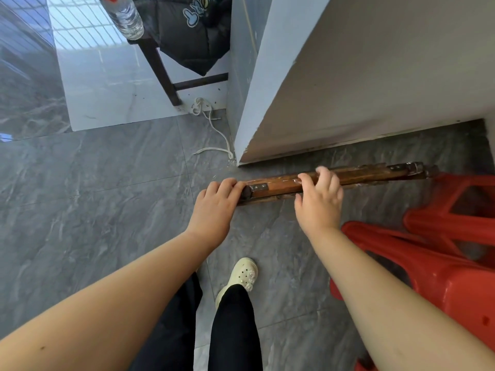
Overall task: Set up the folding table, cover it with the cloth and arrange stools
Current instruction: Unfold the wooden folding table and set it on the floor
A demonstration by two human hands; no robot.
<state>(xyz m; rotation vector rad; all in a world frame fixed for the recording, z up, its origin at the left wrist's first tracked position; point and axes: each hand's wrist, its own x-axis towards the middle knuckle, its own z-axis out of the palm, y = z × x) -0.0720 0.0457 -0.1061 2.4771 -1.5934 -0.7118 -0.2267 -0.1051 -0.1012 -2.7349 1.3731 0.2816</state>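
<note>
Shoe [242,275] and black trousers [233,330] are showing nearest, standing on the grey tiled floor [107,196]. Both bare forearms are reaching forward and down.

Red stools [442,263] are sitting stacked at the right, just beside the right forearm.

Left hand [214,207]: fingers are curling over the near end of the table [276,188] and gripping it, with the knuckles up.

Right hand [318,202]: fingers are hooking over the table's top edge a little further along, and the thumb is lying on the near face. It is holding the table. The fingertips are blurred.

The table is folded flat, brown wood with metal fittings. It is standing on its edge on the floor, running from the left hand toward the stools. Its far end is near the stools; contact cannot be told. It is lying just beside the foot of the white wall [348,89].

White cord [214,129] is trailing on the floor by the wall corner.

Beyond it, a dark chair [158,62] is carrying a black jacket [192,36] and a clear bottle [126,17].
</note>
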